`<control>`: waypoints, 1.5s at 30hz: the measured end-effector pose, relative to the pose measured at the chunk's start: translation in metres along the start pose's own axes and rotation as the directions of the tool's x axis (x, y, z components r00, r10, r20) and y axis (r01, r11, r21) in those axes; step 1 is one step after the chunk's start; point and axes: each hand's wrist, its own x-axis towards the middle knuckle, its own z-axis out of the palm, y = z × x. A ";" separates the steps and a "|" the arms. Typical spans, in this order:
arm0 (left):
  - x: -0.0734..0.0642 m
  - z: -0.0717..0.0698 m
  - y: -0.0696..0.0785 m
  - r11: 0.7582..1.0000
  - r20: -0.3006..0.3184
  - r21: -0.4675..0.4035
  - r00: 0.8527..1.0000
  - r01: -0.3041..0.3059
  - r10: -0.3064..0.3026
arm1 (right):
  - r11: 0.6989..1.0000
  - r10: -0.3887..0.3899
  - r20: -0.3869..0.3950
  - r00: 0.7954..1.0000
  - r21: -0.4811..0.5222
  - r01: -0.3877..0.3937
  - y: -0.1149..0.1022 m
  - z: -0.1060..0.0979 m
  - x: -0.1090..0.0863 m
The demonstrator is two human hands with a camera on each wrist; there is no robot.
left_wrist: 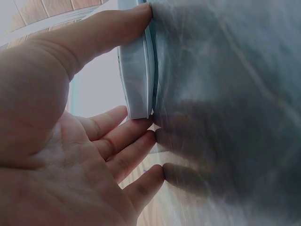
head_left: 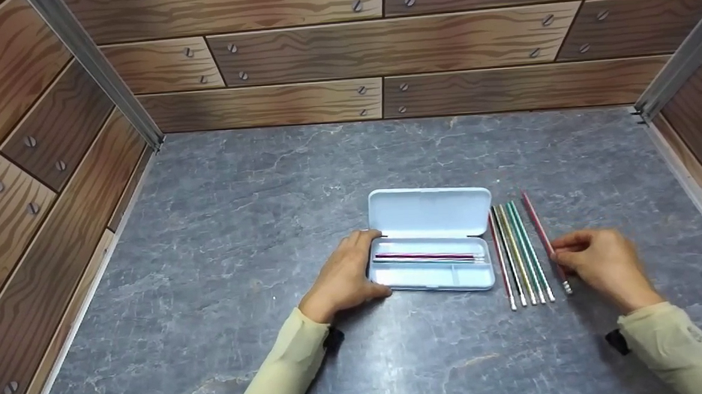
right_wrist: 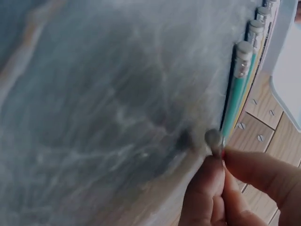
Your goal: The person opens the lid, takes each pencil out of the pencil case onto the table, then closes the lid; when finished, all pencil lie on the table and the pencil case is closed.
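A light blue pencil case point(head_left: 431, 287) lies with its lid raised, and a few pencils point(head_left: 429, 256), one of them magenta, rest in its back compartment. My left hand point(head_left: 346, 272) holds the case's left end, thumb at the front corner and fingers at the back one; the left wrist view shows the thumb on the case's edge point(left_wrist: 136, 80). My right hand point(head_left: 607, 261) pinches a red pencil point(head_left: 537, 220) between thumb and fingers, its eraser end toward me. In the right wrist view that eraser point(right_wrist: 214, 137) sticks out past the fingertips.
Several pencils point(head_left: 525, 254) in red, dark, gold and green lie side by side between the case and my right hand, eraser ends toward me. The grey marbled tabletop point(head_left: 237, 197) is bordered by wood-patterned walls point(head_left: 295, 56) at the back and sides.
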 end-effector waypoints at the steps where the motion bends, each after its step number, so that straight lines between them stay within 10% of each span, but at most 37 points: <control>1: 0.000 0.000 0.000 1.000 0.000 0.001 1.000 -0.001 0.001 | 1.000 0.010 0.014 1.000 -0.015 -0.010 0.000 0.000 0.000; 31: 0.000 -0.001 0.000 1.000 0.001 0.014 1.000 -0.007 0.007 | 0.998 0.001 0.051 0.999 -0.070 0.002 -0.013 0.003 0.001; 36: 0.000 -0.002 0.000 1.000 0.002 0.012 1.000 0.002 -0.002 | 0.986 -0.133 -0.048 0.990 -0.109 0.127 -0.030 0.011 0.003; 45: 0.000 -0.002 0.001 1.000 0.001 0.002 1.000 0.003 -0.003 | 0.913 -0.408 -0.056 0.911 -0.011 0.408 -0.068 0.042 0.005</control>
